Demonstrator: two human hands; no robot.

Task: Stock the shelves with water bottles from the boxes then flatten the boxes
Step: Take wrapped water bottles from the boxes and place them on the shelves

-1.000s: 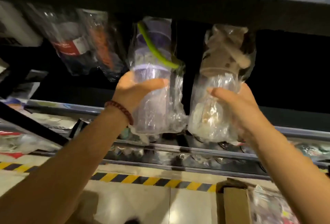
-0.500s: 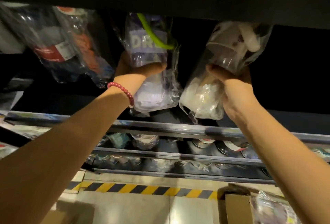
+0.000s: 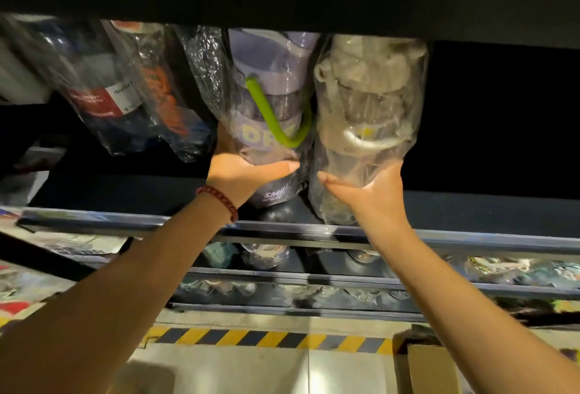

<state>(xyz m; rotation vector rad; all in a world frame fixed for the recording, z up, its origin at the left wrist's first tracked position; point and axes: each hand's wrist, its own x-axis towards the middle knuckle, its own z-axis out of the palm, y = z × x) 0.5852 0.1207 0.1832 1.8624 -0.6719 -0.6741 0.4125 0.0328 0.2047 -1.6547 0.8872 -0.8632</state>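
Note:
My left hand [image 3: 243,175] grips the lower body of a purple water bottle [image 3: 270,104] with a green strap, wrapped in clear plastic. My right hand [image 3: 373,194] holds a beige water bottle [image 3: 364,104] with a white strap, also bagged. Both bottles stand side by side, touching, with their bases at the front of the dark shelf [image 3: 125,224] and their tops under the shelf board above. A red bead bracelet sits on my left wrist.
More bagged bottles [image 3: 122,92] stand to the left on the same shelf. Lower shelves [image 3: 518,291] hold more wrapped bottles. A cardboard box [image 3: 433,368] sits on the floor at the lower right, beside a yellow-black floor stripe [image 3: 266,337]. The shelf's right part is dark.
Both hands have pushed the two bottles up and into the shelf. The bottles have come upright and close together, and my hands have slid down toward their bases.

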